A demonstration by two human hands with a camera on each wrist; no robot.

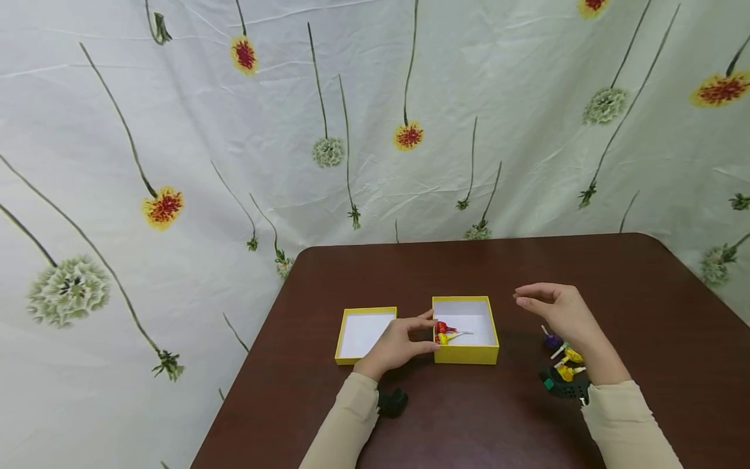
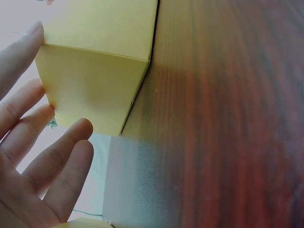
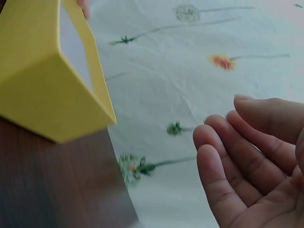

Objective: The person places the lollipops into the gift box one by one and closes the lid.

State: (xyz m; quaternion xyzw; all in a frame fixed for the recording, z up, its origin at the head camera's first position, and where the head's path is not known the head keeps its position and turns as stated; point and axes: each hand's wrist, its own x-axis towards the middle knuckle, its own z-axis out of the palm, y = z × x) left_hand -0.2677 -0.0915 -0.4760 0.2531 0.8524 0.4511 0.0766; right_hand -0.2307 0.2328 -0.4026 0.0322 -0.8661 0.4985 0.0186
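Note:
A yellow box [image 1: 465,354] with a white inside stands on the table, and several red and yellow lollipops [image 1: 443,338] lie at its left end. My left hand [image 1: 398,345] touches the box's left side, thumb near the front corner, the other fingers spread along the rim. In the left wrist view those fingers [image 2: 61,152] are fairly straight. To the right of the box, my right hand [image 1: 565,314] is raised with loosely bent fingers and nothing in it. Below it on the table lie a purple lollipop [image 1: 552,341] and yellow lollipops [image 1: 567,372], partly beside the wrist.
A shallow yellow-edged lid [image 1: 364,333], white inside, lies left of the box, partly behind the left hand. The dark brown table [image 1: 469,417] has rounded far corners. Behind it hangs a pale cloth [image 1: 375,98] printed with flowers.

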